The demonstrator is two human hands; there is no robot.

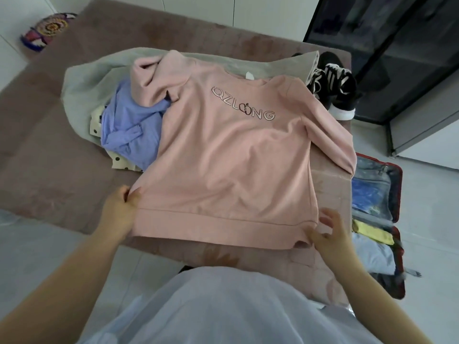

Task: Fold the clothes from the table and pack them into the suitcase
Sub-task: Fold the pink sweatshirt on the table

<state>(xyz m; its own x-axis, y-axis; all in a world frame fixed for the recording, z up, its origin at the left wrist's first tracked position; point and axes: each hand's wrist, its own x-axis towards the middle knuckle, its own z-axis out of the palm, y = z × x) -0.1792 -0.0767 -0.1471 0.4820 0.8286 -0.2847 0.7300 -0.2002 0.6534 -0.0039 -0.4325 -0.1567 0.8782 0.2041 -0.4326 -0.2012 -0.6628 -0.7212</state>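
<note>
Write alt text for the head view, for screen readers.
A pink sweatshirt lettered QZLONG lies flat, front up, on a brown-covered table. The left hand pinches one hem corner and the right hand is at the other, fingers spread. A crumpled blue shirt lies beside it, and an open red suitcase holding clothes sits at right.

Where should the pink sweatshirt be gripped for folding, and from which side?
Grip the sweatshirt at its two hem corners, from the near edge: it lies flat, front up, hem nearest. The left hand pinches one corner; the right hand is by the other.
</note>
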